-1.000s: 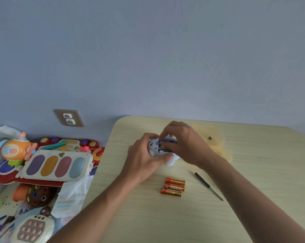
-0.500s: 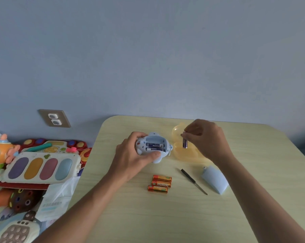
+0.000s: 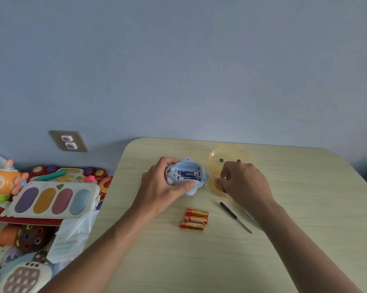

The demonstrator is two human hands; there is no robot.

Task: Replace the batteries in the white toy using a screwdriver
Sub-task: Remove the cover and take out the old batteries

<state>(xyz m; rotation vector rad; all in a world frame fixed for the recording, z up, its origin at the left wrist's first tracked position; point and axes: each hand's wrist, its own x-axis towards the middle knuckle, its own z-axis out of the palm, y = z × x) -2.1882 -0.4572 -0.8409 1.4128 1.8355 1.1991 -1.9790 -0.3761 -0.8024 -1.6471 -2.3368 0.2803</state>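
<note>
My left hand (image 3: 159,187) grips the white toy (image 3: 187,176), held belly-up just above the table. Its battery bay is uncovered and two dark blue batteries (image 3: 188,174) lie in it, with one slot bare. My right hand (image 3: 243,182) rests over the yellow translucent dish (image 3: 231,159), fingers pinched on a dark battery (image 3: 223,189) whose tip shows below them. Three orange batteries (image 3: 194,219) lie side by side on the table in front of the toy. A thin black screwdriver (image 3: 235,216) lies to their right, beside my right forearm.
The pale wooden table (image 3: 305,208) has a rounded far-left corner close to the blue wall. On the floor to its left lies a pile of colourful toys (image 3: 51,197) and a plastic bag. A wall socket (image 3: 68,141) sits low on the wall.
My right hand pulled a dark battery out of the toy, carried it right and has lowered it onto the yellow dish. My left hand has kept hold of the toy.
</note>
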